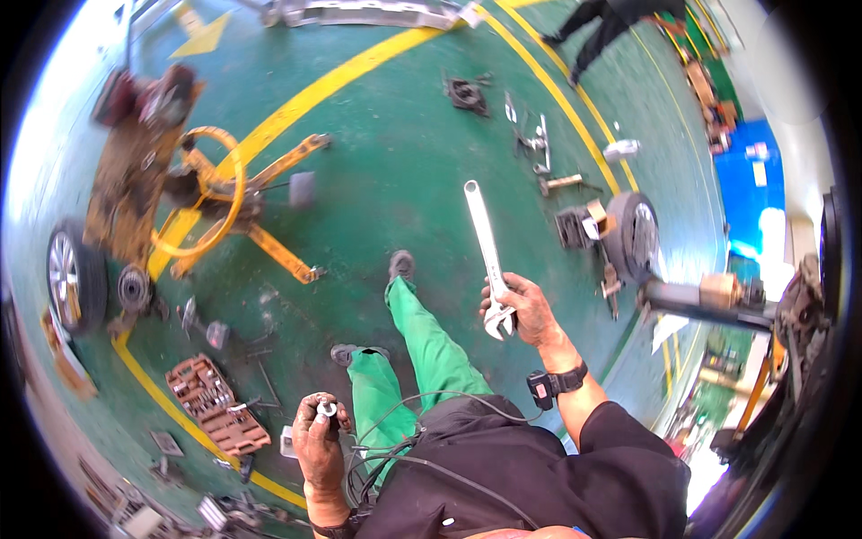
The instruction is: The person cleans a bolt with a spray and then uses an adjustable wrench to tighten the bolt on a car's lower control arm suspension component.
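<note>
Plainly, a silver wrench (486, 242) is in the right hand (532, 313), gripped near its wide end with its handle pointing forward, while the left hand (320, 456) holds a small metal piece (327, 410) and a brown tool case (244, 436) lies on the green floor (386, 153).

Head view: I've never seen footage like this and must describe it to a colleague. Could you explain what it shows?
There is no robot here, just a person with two bare hands. The one picture comes from a wide fisheye camera worn on the head and looking down, so straight edges bend and the picture's left is the person's left. The right hand holds an adjustable wrench, handle pointing away from the body. The left hand holds a small round metal piece, too small to identify. On the green floor are an open tool case, a hammer and, at left, a yellow stand.
</note>
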The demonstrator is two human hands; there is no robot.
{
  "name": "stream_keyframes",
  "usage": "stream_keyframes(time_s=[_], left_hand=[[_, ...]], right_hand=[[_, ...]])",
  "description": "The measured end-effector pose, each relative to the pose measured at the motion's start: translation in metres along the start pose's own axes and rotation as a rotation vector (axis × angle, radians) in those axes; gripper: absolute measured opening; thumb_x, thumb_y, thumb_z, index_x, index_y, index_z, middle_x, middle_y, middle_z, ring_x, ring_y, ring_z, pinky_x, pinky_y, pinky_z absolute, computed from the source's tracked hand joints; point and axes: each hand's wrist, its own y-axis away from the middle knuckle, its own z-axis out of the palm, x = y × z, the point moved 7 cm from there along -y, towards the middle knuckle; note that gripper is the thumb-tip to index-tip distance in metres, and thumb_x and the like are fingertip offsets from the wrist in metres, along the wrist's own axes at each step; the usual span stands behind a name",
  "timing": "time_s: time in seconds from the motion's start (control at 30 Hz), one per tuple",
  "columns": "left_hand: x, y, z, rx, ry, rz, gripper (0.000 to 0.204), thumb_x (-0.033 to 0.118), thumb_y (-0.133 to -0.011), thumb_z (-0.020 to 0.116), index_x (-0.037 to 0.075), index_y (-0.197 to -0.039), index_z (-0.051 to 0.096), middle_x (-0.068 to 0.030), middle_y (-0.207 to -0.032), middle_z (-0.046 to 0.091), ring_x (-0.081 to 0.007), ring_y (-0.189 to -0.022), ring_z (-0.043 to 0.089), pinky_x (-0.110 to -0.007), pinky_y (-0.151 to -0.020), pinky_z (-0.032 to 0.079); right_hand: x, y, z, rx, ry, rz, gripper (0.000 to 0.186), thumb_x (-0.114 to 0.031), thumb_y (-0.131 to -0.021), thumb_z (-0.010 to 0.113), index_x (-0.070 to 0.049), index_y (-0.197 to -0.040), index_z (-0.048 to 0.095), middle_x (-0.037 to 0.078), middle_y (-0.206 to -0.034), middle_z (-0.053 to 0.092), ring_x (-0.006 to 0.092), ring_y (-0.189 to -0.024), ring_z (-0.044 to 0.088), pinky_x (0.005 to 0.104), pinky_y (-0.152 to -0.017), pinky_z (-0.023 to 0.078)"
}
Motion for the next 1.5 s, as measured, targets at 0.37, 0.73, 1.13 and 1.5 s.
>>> stream_keyframes(time_s=[0.37,0.73,1.13,1.5], left_hand=[[-0.007,-0.133,0.307,-0.464,-0.287,-0.129,0.026,0.017,-0.091,0.052,-0.002,-0.109,0.054,-0.0065,-0.087,0.053,-0.0153,-0.075,0.052,-0.028,-0.065,0.042],[-0.107,-0.21,0.547,-1.02,-0.597,-0.432,0.02,0.015,-0.092,0.054,-0.003,-0.1,0.055,-0.0079,-0.083,0.057,-0.0137,-0.072,0.052,-0.025,-0.066,0.042],[-0.155,-0.208,0.74,-1.446,-0.997,-0.64,0.028,0.023,-0.092,0.054,-0.003,-0.103,0.056,-0.0069,-0.08,0.058,-0.013,-0.07,0.053,-0.026,-0.064,0.044],[-0.251,-0.103,0.827,-1.695,-1.103,-0.938,0.027,0.015,-0.092,0.054,-0.005,-0.109,0.055,-0.0082,-0.087,0.061,-0.0134,-0.076,0.055,-0.026,-0.071,0.045]], right_hand=[[-0.068,0.038,-0.188,0.247,-0.485,-0.002,0.038,-0.008,-0.09,0.059,0.005,-0.125,0.051,0.004,-0.089,0.056,0.0117,-0.075,0.054,0.0257,-0.064,0.049],[-0.092,0.087,-0.293,0.697,-0.314,-0.084,0.031,-0.024,-0.093,0.062,-0.001,-0.114,0.056,-0.003,-0.077,0.051,0.0062,-0.066,0.049,0.022,-0.059,0.04],[-0.223,0.271,-0.303,1.628,0.12,-0.154,0.054,-0.015,-0.087,0.07,-0.006,-0.137,0.051,-0.001,-0.087,0.062,0.0077,-0.074,0.054,0.0243,-0.068,0.047],[-0.391,0.448,-0.34,2.337,0.874,0.338,0.047,0.005,-0.084,0.066,-0.004,-0.13,0.058,0.001,-0.093,0.066,0.0056,-0.081,0.058,0.0206,-0.076,0.049]])
